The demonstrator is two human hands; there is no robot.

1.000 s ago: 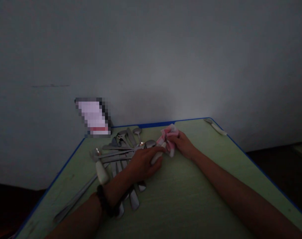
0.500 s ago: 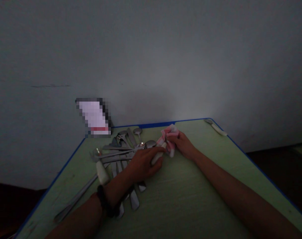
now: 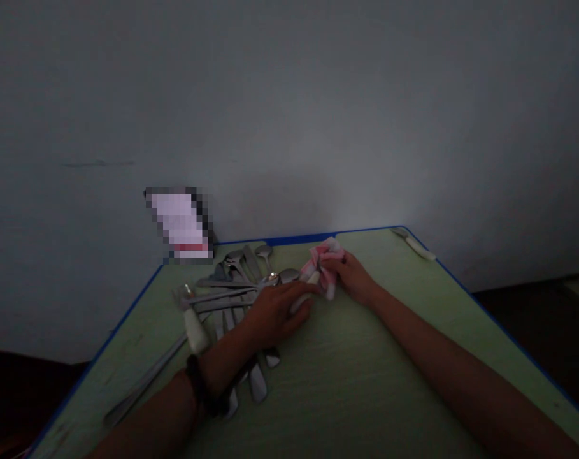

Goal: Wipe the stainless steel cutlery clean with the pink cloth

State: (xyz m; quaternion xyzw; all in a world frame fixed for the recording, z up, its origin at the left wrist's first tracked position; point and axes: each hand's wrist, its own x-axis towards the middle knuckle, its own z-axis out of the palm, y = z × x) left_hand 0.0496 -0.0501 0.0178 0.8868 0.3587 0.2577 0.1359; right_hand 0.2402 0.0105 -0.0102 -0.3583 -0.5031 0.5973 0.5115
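My left hand point(image 3: 276, 317) is closed around the white handle point(image 3: 300, 302) of a piece of cutlery. The far end of that piece disappears into a crumpled pink-and-white cloth point(image 3: 328, 248), so I cannot tell its kind. My right hand point(image 3: 353, 275) pinches the cloth around it. Beneath and left of my left hand lies a heap of metal cutlery, with a spoon point(image 3: 264, 251) at the back and a white-handled fork point(image 3: 196, 331) beside my left wrist. Several knife and spoon handles point(image 3: 257, 382) stick out below my forearm.
A white-handled fork point(image 3: 416, 245) lies alone near the back right corner of the green table point(image 3: 365, 382), which has a blue rim. At the back left, a blurred device with a bright screen point(image 3: 179, 220) leans against the grey wall point(image 3: 289, 115).
The cloth and my right fingers have shifted very slightly around the end of the white-handled piece. My left hand keeps its grip, and the cutlery heap stays in place.
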